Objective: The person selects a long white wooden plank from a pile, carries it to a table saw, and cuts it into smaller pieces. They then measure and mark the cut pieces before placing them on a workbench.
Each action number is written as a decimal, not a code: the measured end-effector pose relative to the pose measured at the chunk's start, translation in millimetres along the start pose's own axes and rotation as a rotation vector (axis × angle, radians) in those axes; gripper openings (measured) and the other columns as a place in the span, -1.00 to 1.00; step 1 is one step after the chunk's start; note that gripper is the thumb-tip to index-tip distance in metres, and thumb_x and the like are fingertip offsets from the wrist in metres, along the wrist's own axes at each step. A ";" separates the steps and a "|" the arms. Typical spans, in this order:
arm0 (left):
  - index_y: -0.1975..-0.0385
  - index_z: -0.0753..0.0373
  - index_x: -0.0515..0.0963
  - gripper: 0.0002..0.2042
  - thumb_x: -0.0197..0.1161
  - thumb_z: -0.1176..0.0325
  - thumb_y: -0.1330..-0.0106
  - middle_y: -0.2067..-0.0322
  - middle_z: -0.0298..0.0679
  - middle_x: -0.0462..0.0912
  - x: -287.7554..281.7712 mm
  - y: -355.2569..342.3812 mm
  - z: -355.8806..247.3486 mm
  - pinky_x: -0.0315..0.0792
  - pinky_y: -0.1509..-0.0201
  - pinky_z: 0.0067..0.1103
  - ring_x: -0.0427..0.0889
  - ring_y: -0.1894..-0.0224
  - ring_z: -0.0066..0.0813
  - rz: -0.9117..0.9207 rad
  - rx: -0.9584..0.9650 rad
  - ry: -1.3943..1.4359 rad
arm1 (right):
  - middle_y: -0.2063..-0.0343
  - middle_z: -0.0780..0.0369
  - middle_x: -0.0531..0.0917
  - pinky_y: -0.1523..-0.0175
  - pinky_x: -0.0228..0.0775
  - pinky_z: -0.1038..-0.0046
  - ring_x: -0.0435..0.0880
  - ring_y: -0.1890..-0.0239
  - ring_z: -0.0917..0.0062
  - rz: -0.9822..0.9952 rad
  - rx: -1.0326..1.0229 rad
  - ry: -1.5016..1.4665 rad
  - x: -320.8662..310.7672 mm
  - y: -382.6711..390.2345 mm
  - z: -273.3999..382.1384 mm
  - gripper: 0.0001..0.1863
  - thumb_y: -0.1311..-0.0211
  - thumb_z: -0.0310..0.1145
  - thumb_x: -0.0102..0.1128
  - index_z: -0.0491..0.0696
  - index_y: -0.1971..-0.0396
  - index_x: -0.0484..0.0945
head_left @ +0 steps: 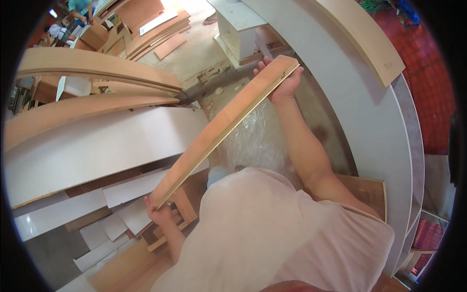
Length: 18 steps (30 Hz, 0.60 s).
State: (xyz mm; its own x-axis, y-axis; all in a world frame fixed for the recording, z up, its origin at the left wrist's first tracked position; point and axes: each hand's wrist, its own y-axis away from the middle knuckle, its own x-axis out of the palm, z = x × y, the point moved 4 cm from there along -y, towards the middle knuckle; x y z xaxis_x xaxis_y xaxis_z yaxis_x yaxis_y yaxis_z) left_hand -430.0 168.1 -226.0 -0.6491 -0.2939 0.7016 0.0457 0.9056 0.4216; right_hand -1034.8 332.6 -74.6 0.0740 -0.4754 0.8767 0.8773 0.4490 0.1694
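A long narrow wooden board [221, 126], brown on its face with a paler layered edge, slants across the middle of the view. My left hand [158, 212] grips its lower near end. Around the far upper end, my right hand [287, 86] is closed, with fingers showing on both sides of the board. The board is lifted off every surface, above the floor and some clear plastic wrap [255, 138]. Parts of both palms are hidden behind the board.
At left lie a large white panel [107, 146], curved-looking wooden planks [97, 65] and several white offcuts. A long grey-white cabinet [360, 97] runs down the right, bearing another wooden board [362, 39]. Stacked panels [160, 34] and a person [80, 9] are at the far left.
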 end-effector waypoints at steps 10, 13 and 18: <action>-0.22 0.28 0.28 -0.44 -0.14 -0.04 -0.42 -0.08 0.05 0.49 28.3 -53.3 134.0 0.56 -0.01 -0.06 0.54 -0.05 0.04 -0.100 -0.670 -0.331 | -0.06 0.19 0.54 -0.20 0.44 0.18 0.57 -0.06 0.37 0.136 -0.016 0.338 31.4 -52.8 -47.9 -0.57 -0.45 -0.25 0.03 -0.01 -0.24 0.28; -0.27 0.18 0.28 -0.33 -0.17 -0.26 -0.41 -0.14 0.00 0.46 52.7 -70.3 172.9 0.49 -0.07 -0.07 0.54 -0.02 0.03 0.025 -0.926 -0.443 | -0.09 0.21 0.51 -0.25 0.39 0.30 0.53 -0.11 0.44 0.268 -0.088 0.446 51.7 -76.1 -68.4 -0.48 -0.35 -0.51 0.10 -0.02 -0.28 0.22; -0.35 0.00 0.25 -0.17 -0.36 -0.50 -0.30 -0.15 -0.16 0.49 109.5 -135.1 236.6 0.07 -0.36 -0.04 0.58 0.07 -0.03 0.045 -1.168 -0.757 | -0.26 0.18 0.35 -0.36 0.20 0.37 0.38 -0.27 0.48 0.541 -0.304 0.602 95.7 -131.4 -85.4 -0.17 -0.22 -0.67 0.02 0.00 -0.47 -0.05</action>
State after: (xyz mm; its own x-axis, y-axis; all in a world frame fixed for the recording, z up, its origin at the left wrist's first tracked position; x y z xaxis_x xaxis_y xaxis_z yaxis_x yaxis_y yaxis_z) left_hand -686.9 85.8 -342.1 -0.8614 0.3033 0.4074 0.4340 0.0229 0.9006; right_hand -1102.5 163.6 -51.4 0.6817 -0.6129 0.3996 0.7311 0.5487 -0.4056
